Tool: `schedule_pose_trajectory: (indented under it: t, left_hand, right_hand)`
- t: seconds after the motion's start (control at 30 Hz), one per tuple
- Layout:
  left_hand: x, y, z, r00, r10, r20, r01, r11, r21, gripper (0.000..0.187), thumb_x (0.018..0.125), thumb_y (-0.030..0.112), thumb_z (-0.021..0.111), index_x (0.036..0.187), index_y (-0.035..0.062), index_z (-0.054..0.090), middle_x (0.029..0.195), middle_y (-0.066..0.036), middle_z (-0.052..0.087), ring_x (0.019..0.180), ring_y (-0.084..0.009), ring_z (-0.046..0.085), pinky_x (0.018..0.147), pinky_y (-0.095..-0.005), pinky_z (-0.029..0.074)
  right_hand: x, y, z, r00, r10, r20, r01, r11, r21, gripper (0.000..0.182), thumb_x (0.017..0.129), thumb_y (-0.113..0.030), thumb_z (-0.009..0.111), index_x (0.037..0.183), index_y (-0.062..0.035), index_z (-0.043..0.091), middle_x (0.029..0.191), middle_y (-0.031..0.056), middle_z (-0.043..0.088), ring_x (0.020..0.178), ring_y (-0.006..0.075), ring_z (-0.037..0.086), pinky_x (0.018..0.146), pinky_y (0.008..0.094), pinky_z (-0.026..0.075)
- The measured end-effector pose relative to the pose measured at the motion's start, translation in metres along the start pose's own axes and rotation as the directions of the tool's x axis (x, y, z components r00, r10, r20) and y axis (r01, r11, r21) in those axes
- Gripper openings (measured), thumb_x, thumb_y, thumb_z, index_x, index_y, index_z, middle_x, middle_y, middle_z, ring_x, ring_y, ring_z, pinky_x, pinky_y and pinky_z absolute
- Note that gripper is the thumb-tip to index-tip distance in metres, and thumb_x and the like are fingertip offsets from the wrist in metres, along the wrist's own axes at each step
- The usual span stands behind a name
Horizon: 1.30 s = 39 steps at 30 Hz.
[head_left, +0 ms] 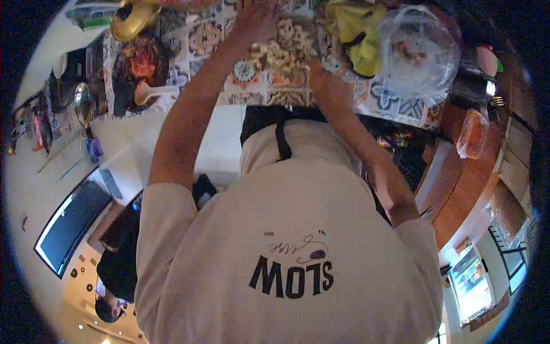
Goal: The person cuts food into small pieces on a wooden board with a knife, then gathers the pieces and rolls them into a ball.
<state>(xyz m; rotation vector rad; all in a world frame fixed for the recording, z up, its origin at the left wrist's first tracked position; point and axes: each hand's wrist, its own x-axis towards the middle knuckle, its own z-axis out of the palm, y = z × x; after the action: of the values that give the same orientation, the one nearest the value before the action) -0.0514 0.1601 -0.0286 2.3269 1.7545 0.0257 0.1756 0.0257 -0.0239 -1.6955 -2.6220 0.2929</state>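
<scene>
Pale, light-brown pieces lie in a loose group on the patterned cloth, near the top centre. My left hand reaches over the cloth at the top edge, just beyond and to the left of the pieces; its fingers are blurred and partly cut off. At the right side of the pieces, my right hand is low over the cloth, its fingertips close to them. Blur hides whether its fingers hold any piece.
Yellow bag and clear plastic bag lie right of the hands. A gold lid, a dark pan with reddish contents and a metal ladle are left. An orange wrapped item is far right. Another person is lower left.
</scene>
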Motion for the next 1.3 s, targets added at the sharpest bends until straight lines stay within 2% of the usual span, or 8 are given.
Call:
schedule_pose_trajectory:
  t: [0.13, 0.23, 0.33, 0.53, 0.83, 1.03, 1.13, 1.3]
  left_hand:
    - [0.006, 0.008, -0.012, 0.995, -0.08, 0.06, 0.082, 0.996, -0.032, 0.062, 0.106, 0.026, 0.035, 0.159, 0.0111, 0.006, 0.151, -0.025, 0.031, 0.134, -0.0472, 0.031, 0.112, -0.06, 0.022]
    - [0.006, 0.005, -0.02, 0.996, -0.045, -0.08, 0.033, 0.99, -0.136, 0.061, 0.107, 0.027, 0.034, 0.159, 0.0099, 0.006, 0.149, -0.025, 0.033, 0.131, -0.0468, 0.035, 0.11, -0.0585, 0.026]
    - [-0.004, 0.022, -0.066, 0.968, -0.171, 0.184, 0.235, 0.876, -0.422, 0.063, 0.106, 0.027, 0.036, 0.159, 0.0078, 0.006, 0.147, -0.027, 0.035, 0.129, -0.0471, 0.038, 0.107, -0.0576, 0.031]
    - [-0.01, -0.003, -0.025, 0.981, 0.043, -0.187, -0.071, 0.987, -0.141, 0.066, 0.105, 0.027, 0.039, 0.158, 0.005, 0.006, 0.145, -0.031, 0.037, 0.129, -0.0501, 0.039, 0.106, -0.0603, 0.033]
    - [0.001, -0.007, -0.01, 0.988, -0.047, 0.146, 0.052, 0.998, -0.029, 0.067, 0.105, 0.029, 0.039, 0.158, 0.0069, 0.005, 0.159, -0.026, 0.016, 0.146, -0.0472, 0.013, 0.118, -0.0576, 0.016]
    - [-0.012, 0.006, -0.027, 0.988, -0.127, 0.093, 0.134, 0.988, -0.08, 0.065, 0.106, 0.03, 0.036, 0.158, 0.0067, 0.006, 0.158, -0.025, 0.018, 0.144, -0.0463, 0.019, 0.118, -0.0561, 0.018]
    - [-0.008, -0.007, -0.02, 0.99, -0.143, -0.004, 0.127, 0.89, -0.437, 0.064, 0.107, 0.033, 0.034, 0.158, 0.0063, 0.006, 0.159, -0.024, 0.02, 0.145, -0.0442, 0.019, 0.118, -0.0555, 0.017]
    - [-0.025, -0.012, -0.043, 0.992, -0.113, 0.05, 0.124, 0.904, -0.409, 0.064, 0.108, 0.036, 0.032, 0.158, 0.0057, 0.006, 0.157, -0.025, 0.023, 0.143, -0.0428, 0.025, 0.116, -0.0562, 0.019]
  right_hand:
    - [0.003, 0.0, -0.003, 1.0, 0.021, 0.017, -0.021, 0.999, 0.034, 0.023, 0.093, -0.017, 0.053, 0.113, -0.0062, 0.051, 0.076, 0.0169, 0.07, 0.065, 0.0351, 0.071, 0.048, 0.0471, 0.054]
    - [0.008, -0.002, -0.018, 0.995, 0.065, 0.074, -0.067, 0.998, 0.023, 0.02, 0.096, -0.021, 0.052, 0.109, -0.0066, 0.051, 0.073, 0.0169, 0.069, 0.064, 0.0371, 0.07, 0.049, 0.0484, 0.055]
    - [0.007, -0.002, -0.029, 0.996, 0.064, 0.062, -0.065, 0.998, 0.014, 0.021, 0.098, -0.025, 0.051, 0.107, -0.0068, 0.052, 0.07, 0.0163, 0.069, 0.065, 0.0383, 0.07, 0.051, 0.049, 0.055]
    - [0.002, -0.012, -0.032, 0.997, 0.037, 0.066, -0.038, 0.999, 0.016, 0.019, 0.096, -0.023, 0.053, 0.104, -0.0058, 0.052, 0.068, 0.0147, 0.069, 0.063, 0.0357, 0.071, 0.05, 0.047, 0.056]
    - [-0.003, -0.008, 0.001, 1.0, -0.005, 0.013, 0.004, 0.999, 0.039, 0.026, 0.091, -0.015, 0.053, 0.115, -0.0051, 0.051, 0.069, 0.012, 0.069, 0.063, 0.0326, 0.071, 0.049, 0.0465, 0.055]
    - [0.004, 0.0, 0.001, 0.995, -0.036, -0.09, 0.039, 0.999, 0.029, 0.024, 0.093, -0.018, 0.053, 0.114, -0.0066, 0.052, 0.067, 0.0114, 0.068, 0.059, 0.0325, 0.069, 0.048, 0.0468, 0.055]
    - [0.004, -0.007, -0.018, 1.0, 0.005, -0.025, -0.005, 1.0, 0.013, 0.02, 0.095, -0.022, 0.053, 0.109, -0.0072, 0.052, 0.067, 0.0115, 0.068, 0.059, 0.0327, 0.069, 0.048, 0.047, 0.055]
    - [0.01, -0.012, -0.032, 0.999, -0.02, -0.028, 0.021, 1.0, 0.023, 0.018, 0.098, -0.026, 0.052, 0.101, -0.0079, 0.052, 0.068, 0.0118, 0.068, 0.062, 0.0336, 0.07, 0.051, 0.0473, 0.056]
